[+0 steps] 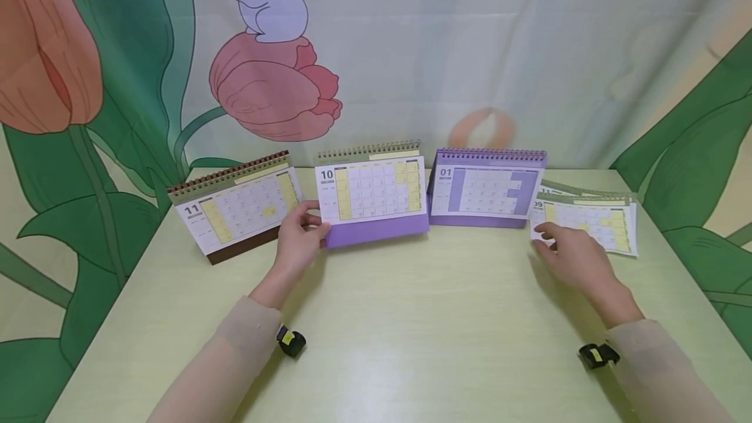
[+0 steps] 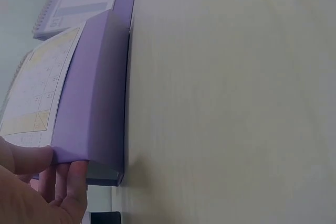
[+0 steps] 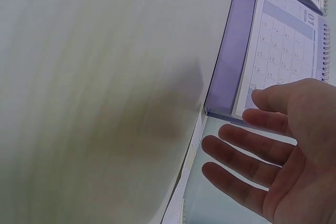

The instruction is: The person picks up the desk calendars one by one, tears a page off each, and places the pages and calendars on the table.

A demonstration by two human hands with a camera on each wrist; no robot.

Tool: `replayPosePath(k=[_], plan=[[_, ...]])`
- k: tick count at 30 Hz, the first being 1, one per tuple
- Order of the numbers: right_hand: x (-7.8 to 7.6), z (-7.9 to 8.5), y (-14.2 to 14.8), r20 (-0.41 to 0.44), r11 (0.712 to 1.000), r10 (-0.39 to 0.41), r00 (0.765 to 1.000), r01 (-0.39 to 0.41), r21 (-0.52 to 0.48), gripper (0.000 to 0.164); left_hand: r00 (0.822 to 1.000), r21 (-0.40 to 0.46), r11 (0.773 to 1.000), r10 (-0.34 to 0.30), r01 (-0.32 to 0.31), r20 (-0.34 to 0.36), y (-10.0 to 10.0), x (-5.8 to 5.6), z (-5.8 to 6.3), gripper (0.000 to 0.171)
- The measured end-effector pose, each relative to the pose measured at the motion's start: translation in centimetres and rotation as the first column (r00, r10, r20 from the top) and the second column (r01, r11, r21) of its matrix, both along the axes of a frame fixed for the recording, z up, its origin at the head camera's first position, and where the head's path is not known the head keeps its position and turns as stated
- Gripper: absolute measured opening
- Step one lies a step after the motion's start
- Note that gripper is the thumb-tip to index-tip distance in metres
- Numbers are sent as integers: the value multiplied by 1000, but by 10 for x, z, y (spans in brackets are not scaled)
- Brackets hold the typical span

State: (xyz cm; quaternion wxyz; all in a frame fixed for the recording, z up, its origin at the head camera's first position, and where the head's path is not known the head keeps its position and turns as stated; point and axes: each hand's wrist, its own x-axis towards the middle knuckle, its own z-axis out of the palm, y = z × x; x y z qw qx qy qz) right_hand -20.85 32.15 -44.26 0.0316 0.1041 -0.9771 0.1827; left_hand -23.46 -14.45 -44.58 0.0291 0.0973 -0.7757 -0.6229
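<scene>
My left hand point(image 1: 298, 235) pinches the lower left edge of a desk calendar point(image 1: 378, 191) showing 10, thumb in front and fingers behind. That calendar has a purple base point(image 2: 79, 98), and in the left wrist view the base tilts up from the table. To its right, a purple calendar point(image 1: 484, 189) showing 01 stands upright. My right hand point(image 1: 578, 260) hovers with loosely spread fingers in front of calendar pages point(image 1: 617, 217) marked 09, holding nothing. In the right wrist view its fingers point(image 3: 247, 145) are apart from the 01 calendar's corner.
A brown-based calendar point(image 1: 241, 207) showing 11 stands at the left, angled inward. Behind the 09 pages lies another set of pages point(image 1: 555, 187), mostly covered. A printed curtain point(image 1: 382, 70) hangs behind the pale table point(image 1: 423, 331).
</scene>
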Motion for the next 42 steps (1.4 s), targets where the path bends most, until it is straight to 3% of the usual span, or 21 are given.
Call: replayPosePath(k=[6, 11, 14, 24, 31, 42], plan=[[1, -3, -2, 23, 1000, 4, 1000, -4, -12, 34, 999, -108, 994, -13, 9, -35, -1, -11, -4, 40], [1, -4, -3, 29, 1000, 12, 1000, -12, -14, 34, 996, -263, 965, -44, 24, -71, -3, -17, -5, 36], [1, -4, -4, 34, 1000, 19, 999, -19, -11, 33, 995, -311, 950, -49, 21, -83, -3, -20, -5, 34], [2, -1, -9, 22, 999, 34, 999, -33, -16, 32, 990, -393, 919, -61, 5, -130, -1, -30, -9, 31], [2, 0, -11, 33, 999, 30, 999, -30, -22, 33, 988, -482, 875, -115, 50, -105, -2, -34, -7, 29], [0, -2, -12, 14, 998, 49, 999, -49, -26, 31, 990, -516, 853, -128, 76, -66, -3, -39, -2, 26]])
